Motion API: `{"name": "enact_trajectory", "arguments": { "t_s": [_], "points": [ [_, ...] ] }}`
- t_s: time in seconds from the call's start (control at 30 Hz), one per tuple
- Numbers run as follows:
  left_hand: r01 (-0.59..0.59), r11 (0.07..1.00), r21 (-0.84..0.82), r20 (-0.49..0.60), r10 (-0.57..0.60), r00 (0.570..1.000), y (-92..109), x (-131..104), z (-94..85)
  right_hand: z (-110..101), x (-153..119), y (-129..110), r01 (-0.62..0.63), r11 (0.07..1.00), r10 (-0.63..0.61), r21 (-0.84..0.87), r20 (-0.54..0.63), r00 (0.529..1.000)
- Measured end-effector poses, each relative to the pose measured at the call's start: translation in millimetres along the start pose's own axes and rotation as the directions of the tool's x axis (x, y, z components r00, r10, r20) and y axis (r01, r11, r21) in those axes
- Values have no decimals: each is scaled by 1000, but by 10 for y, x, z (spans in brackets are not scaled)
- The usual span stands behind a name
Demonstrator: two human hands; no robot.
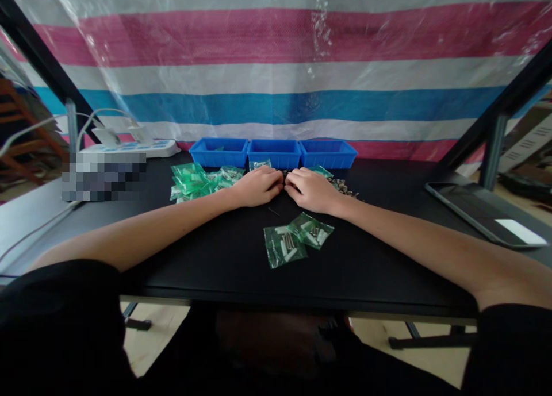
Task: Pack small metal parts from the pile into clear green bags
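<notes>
My left hand (pixel 261 186) and my right hand (pixel 311 189) meet at the middle of the black table, fingertips almost touching. Both have their fingers curled in, and whatever they pinch is hidden. Small dark pieces (pixel 285 172) show just beyond the fingertips. Beside my right hand lies a pile of metal screws (pixel 341 185). A heap of green plastic bags (pixel 192 180) with white wall plugs sits by my left wrist. Nearer to me, two overlapping bags, a left one (pixel 285 246) and a right one (pixel 311 230), hold white plugs and screws. One thin dark piece (pixel 273 211) lies below my left hand.
Along the back stand three blue bins: left (pixel 219 154), middle (pixel 274 153) and right (pixel 328 156). A white power strip (pixel 159 149) with plugs and cables is at the back left. A tablet-like device (pixel 483 215) lies at the right. Striped plastic sheeting (pixel 276 77) hangs behind.
</notes>
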State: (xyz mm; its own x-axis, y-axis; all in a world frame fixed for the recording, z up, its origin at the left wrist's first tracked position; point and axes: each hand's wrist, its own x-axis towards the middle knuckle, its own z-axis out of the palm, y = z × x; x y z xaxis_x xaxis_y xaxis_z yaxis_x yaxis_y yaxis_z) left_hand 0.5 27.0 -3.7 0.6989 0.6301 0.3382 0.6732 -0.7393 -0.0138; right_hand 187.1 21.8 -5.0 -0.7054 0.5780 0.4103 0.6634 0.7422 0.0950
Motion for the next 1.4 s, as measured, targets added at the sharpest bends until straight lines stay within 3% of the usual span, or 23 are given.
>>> {"name": "enact_trajectory", "arguments": {
  "t_s": [1.4],
  "points": [
    [0,1000,-8,-4,0,1000,-11,-4,-4,-27,5,-25,-16,1000,16,27,13,1000]
  ]
}}
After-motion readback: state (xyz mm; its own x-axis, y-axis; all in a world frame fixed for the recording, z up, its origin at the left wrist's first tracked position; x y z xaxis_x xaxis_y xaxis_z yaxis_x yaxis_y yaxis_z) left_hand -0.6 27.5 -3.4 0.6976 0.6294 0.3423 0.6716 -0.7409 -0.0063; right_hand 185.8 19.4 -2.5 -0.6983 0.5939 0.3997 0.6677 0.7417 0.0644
